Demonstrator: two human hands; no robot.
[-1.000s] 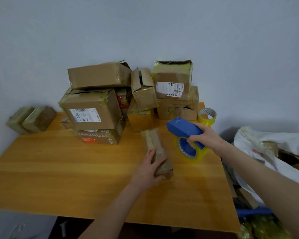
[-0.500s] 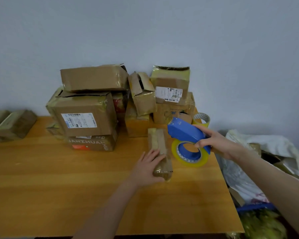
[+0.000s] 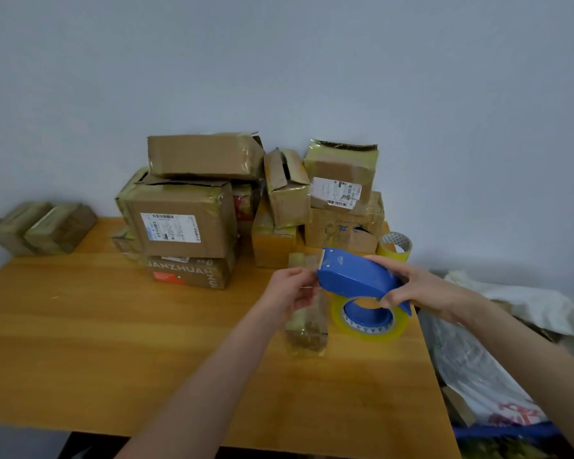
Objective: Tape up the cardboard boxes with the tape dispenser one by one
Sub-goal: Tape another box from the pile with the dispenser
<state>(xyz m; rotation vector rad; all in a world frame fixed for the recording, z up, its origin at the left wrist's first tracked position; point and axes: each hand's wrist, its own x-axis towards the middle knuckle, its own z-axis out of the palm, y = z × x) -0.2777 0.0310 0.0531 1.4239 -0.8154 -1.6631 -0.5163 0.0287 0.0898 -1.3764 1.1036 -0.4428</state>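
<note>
Gripping tape dispenser (image 3: 352,276) w/ R fingers (image 3: 395,294).

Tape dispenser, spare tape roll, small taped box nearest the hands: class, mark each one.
tape dispenser (image 3: 355,276), head view, blue housing.
spare tape roll (image 3: 385,255), head view, yellow outer band.
small taped box (image 3: 307,329), head view, near end's top face.

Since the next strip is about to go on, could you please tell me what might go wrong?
1. The left hand has its fingers at the front edge of the blue tape dispenser that the right hand grips; a cutter there could nick them.
2. Neither hand holds the small taped box, so it may slide under the tape.
3. The spare tape roll stands near the right edge of the table and could fall.
</note>
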